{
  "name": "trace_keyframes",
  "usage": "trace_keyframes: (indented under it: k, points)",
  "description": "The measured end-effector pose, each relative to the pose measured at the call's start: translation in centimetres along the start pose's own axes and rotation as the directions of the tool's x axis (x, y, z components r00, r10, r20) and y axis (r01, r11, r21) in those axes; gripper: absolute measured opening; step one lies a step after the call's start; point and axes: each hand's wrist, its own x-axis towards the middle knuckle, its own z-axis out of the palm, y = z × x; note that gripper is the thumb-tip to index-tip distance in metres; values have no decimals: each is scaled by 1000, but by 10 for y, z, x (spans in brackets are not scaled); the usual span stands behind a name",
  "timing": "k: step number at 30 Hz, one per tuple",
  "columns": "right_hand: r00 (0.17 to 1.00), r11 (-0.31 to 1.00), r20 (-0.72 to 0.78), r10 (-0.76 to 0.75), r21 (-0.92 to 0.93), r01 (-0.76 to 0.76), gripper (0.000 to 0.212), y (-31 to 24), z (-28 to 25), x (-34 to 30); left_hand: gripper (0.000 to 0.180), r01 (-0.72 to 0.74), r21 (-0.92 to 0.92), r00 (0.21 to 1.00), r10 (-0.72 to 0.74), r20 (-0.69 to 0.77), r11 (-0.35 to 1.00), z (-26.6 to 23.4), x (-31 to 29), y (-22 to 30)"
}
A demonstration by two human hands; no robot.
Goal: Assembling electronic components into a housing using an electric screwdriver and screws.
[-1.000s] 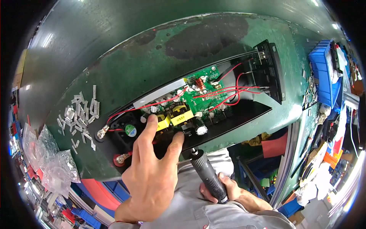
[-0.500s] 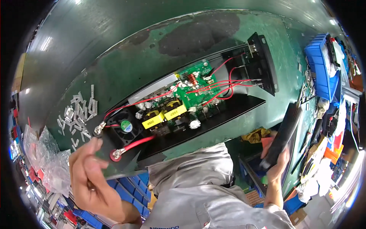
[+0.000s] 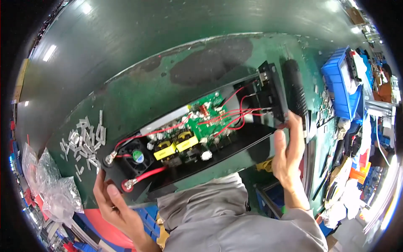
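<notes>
Screwdriver [image 3: 296,90] set down; both hands grip chassis [image 3: 235,153].

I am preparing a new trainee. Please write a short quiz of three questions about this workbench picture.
1. True or false: both hands grip the black chassis.
2. Which hand is at the fan end? A) left hand B) right hand
3. Fill in: the small metal pieces lie on the green ____.

Key: 1 true; 2 A; 3 table.
</notes>
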Motion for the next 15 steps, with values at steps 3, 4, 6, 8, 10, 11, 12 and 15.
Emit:
trace_keyframes:
  k: [3, 4, 6, 8, 10, 11, 12, 15]
  points:
    - [999, 999, 14, 35, 40, -36, 46, 4, 2, 0, 38, 94, -19, 995, -94, 15, 995, -6, 6, 0]
    - [999, 997, 22, 43, 57, -44, 48, 8, 3, 0, 39, 198, -31, 979, -196, 62, 980, -9, 9, -3]
    - [997, 993, 46, 62, 95, -66, 50, 13, 3, -2, 41, 122, -42, 991, -119, 55, 992, -11, 16, -18]
    - [998, 992, 30, 61, 104, -64, 51, 16, 6, -5, 43, 46, -45, 998, -44, 44, 998, -10, 20, -24]
    - [995, 990, 8, 98, 99, -98, 52, 24, 10, -17, 46, 113, -17, 993, -113, -33, 993, -11, 25, -24]
    - [993, 986, 24, 113, 123, -115, 52, 23, 14, -16, 46, 116, 13, 991, -115, -63, 993, -18, 26, -24]
    - [989, 985, 8, 148, 83, -148, 51, 25, 17, -18, 45, 90, 42, 995, -88, -49, 995, -20, 28, -25]
    - [958, 960, -136, 253, -91, -266, 48, 36, 20, -32, 39, 85, 225, 996, -79, -35, 971, -26, 32, -24]
